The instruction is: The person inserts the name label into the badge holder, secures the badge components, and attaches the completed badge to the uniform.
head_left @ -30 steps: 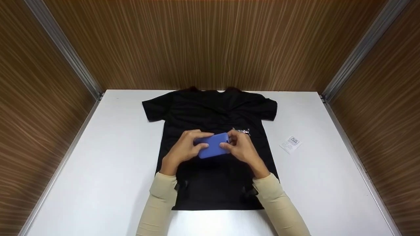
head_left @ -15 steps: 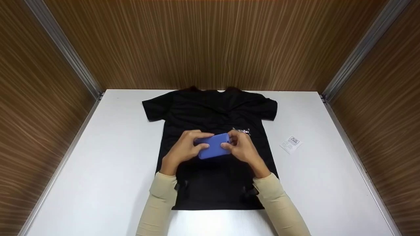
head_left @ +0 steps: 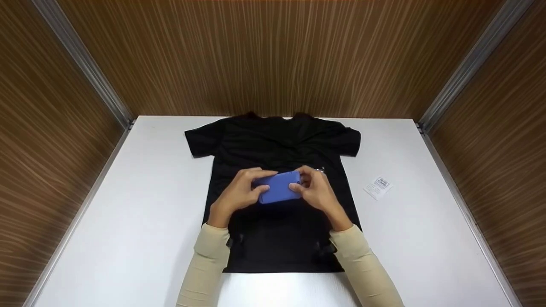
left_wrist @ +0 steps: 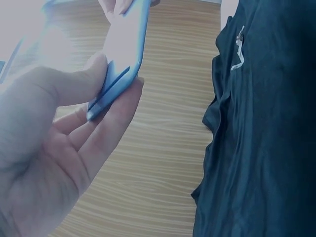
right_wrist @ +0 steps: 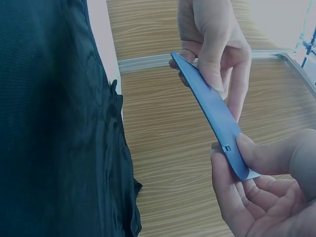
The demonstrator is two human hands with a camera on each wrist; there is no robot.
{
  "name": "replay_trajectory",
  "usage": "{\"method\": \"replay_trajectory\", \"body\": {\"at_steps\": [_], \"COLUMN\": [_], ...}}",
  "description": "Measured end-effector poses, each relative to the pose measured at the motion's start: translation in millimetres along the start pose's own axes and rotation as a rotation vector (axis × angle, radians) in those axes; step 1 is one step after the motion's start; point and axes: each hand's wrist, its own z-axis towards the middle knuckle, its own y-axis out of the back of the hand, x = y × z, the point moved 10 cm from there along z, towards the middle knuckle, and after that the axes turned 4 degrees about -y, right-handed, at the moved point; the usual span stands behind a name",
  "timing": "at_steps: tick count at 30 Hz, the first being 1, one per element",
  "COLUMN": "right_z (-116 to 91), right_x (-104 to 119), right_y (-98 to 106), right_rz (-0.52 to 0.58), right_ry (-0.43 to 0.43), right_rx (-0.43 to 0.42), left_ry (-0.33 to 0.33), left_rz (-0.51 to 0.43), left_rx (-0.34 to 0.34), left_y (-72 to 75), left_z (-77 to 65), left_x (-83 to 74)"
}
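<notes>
My two hands hold a blue phone case [head_left: 279, 186] in the air over the middle of a black T-shirt [head_left: 273, 140]. The left hand [head_left: 239, 192] grips its left end, thumb on the face towards me and fingers behind. At the other end, the right hand [head_left: 315, 189] pinches it near a corner in the same way. A small cutout shows on the edge of the case [right_wrist: 210, 113] in the right wrist view. In the left wrist view the face of the case [left_wrist: 126, 42] is washed out by glare. Whether a phone sits inside, I cannot tell.
The T-shirt lies spread flat on a white table [head_left: 140, 204]. A small shiny silver item [head_left: 320, 170] on the shirt is mostly hidden behind the right hand. A printed white card [head_left: 379, 188] lies to the right. Wood-grain panels [head_left: 273, 55] enclose the back and sides.
The case has risen slightly and turned a little more level. The right hand has moved up a bit and now covers more of the silver item.
</notes>
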Motion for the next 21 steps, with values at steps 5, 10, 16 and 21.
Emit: {"method": "replay_trajectory", "body": {"at_steps": [5, 10, 16, 21], "right_z": [0.7, 1.3, 0.8, 0.7], "right_x": [-1.5, -2.8, -3.0, -2.9], "right_y": [2.7, 1.8, 1.9, 1.8], "right_rz": [0.009, -0.002, -0.010, 0.001], "right_ry": [-0.011, -0.007, -0.017, -0.020], "right_rx": [-0.015, -0.003, 0.011, 0.020], "left_ry": [0.010, 0.011, 0.022, 0.028], "left_rz": [-0.010, -0.022, -0.035, -0.022], "left_rx": [0.027, 0.040, 0.062, 0.081], "left_y": [-1.8, -2.0, -4.0, -5.6], "left_z": [-1.1, -1.0, -1.1, -1.9], "left_x": [2.0, 2.2, 3.1, 4.0]}}
